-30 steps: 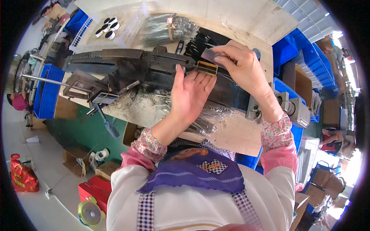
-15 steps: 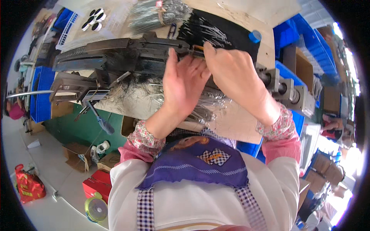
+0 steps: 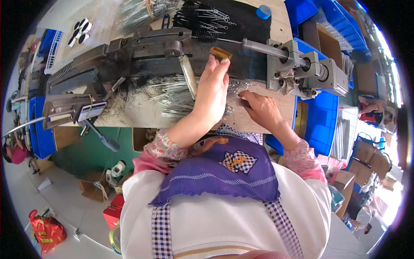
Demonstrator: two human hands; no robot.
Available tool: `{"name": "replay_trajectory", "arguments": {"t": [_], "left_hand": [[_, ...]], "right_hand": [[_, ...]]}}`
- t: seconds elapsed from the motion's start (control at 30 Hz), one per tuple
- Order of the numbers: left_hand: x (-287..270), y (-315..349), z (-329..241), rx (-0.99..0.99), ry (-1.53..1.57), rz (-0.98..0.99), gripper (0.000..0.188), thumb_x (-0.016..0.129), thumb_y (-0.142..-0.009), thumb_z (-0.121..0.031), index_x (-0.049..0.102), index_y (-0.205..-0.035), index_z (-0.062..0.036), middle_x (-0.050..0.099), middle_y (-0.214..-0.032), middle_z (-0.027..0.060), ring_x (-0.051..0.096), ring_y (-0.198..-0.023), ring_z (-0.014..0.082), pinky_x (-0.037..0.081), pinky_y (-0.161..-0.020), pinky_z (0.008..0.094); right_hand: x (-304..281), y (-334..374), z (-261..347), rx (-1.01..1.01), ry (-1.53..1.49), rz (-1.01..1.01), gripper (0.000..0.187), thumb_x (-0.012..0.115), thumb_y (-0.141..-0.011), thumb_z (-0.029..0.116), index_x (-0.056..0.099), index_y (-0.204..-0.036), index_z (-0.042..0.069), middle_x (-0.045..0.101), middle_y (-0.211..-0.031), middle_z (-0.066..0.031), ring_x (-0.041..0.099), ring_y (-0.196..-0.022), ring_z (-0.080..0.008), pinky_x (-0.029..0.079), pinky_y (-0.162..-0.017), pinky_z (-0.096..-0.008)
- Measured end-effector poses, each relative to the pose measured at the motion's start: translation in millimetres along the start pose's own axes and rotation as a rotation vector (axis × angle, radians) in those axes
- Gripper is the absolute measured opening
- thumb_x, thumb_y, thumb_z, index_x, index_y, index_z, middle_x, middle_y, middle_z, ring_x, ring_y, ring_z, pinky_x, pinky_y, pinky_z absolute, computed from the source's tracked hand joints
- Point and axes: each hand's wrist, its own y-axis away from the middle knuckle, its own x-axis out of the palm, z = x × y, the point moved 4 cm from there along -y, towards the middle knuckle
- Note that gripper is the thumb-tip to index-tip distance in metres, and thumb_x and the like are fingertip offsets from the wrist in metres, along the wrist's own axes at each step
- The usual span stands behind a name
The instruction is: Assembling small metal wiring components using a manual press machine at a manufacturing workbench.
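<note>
My left hand (image 3: 212,93) is raised over the bench, fingertips and thumb closed on a small amber-and-brown block (image 3: 221,53). Just left of its wrist a pale metal lever (image 3: 188,75) hangs down from the dark metal machine (image 3: 146,52). Above the block, a thin wire with black bristles (image 3: 206,38) stretches from the machine to a metal spindle (image 3: 265,48). Lower right, my right hand (image 3: 264,111) reaches to a heap of loose thin wires (image 3: 235,88), index finger and thumb apart. Whether its fingertips touch a wire is hard to tell.
Finished small wire brushes (image 3: 211,19) lie on a black cloth at the back, beside a blue tape roll (image 3: 263,12). More silver wires (image 3: 172,93) are spread left of my left hand. Blue bins (image 3: 319,112) stand to the right. A handled clamp (image 3: 71,108) juts out at the left.
My hands, together at the machine before, have parted. The right has come down toward the loose wires; the left now holds the amber block up. The bristled wire and spindle are uncovered. The view has shifted.
</note>
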Motion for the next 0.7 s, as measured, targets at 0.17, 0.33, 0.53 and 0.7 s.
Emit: {"name": "replay_trajectory", "arguments": {"t": [0.17, 0.33, 0.53, 0.7], "left_hand": [[-44.6, 72.3, -43.4, 0.118, -0.135, 0.685, 0.046, 0.048, -0.094, -0.01, 0.041, -0.139, 0.0003, 0.057, -0.127, 0.023, 0.056, -0.117, 0.0347, 0.038, -0.105, 0.0405], [-175.7, 111.6, -133.0, 1.167, -2.234, -1.001, 0.075, 0.066, -0.085, -0.027, 0.03, -0.148, -0.0073, 0.019, -0.153, 0.0252, 0.021, -0.142, 0.0392, 0.028, -0.104, 0.0618], [-358.6, 186.7, -208.8, 0.386, -1.532, -1.384, 0.088, 0.066, -0.083, -0.032, 0.016, -0.149, -0.0025, 0.062, -0.115, 0.0265, 0.063, -0.102, 0.0392, 0.051, -0.084, 0.0428], [-300.1, 141.8, -154.7, 0.51, -1.619, -1.34, 0.086, 0.068, -0.083, -0.034, 0.021, -0.146, 0.0026, 0.061, -0.114, 0.0268, 0.062, -0.104, 0.0406, 0.049, -0.086, 0.0448]], "right_hand": [[15.9, -2.5, -16.7, -0.101, -0.11, -0.076, 0.022, 0.065, -0.081, 0.01, 0.056, -0.101, 0.007, 0.065, -0.084, -0.0147, 0.064, -0.076, -0.0346, 0.05, -0.063, -0.0417], [-18.5, 14.3, -9.7, -0.097, -0.26, -0.029, 0.023, 0.069, -0.078, 0.007, 0.056, -0.097, 0.005, 0.065, -0.082, -0.0131, 0.065, -0.071, -0.0306, 0.051, -0.061, -0.0378], [-79.5, 20.3, -12.3, -0.021, -0.495, -0.426, 0.012, 0.068, -0.084, 0.003, 0.059, -0.091, 0.0, 0.062, -0.08, -0.0058, 0.056, -0.068, -0.0101, 0.045, -0.063, -0.023], [-109.9, 26.1, -15.9, 0.036, -0.623, -0.518, 0.004, 0.061, -0.088, -0.002, 0.059, -0.091, -0.001, 0.057, -0.076, -0.0012, 0.049, -0.064, -0.0061, 0.039, -0.059, -0.0192]]}}
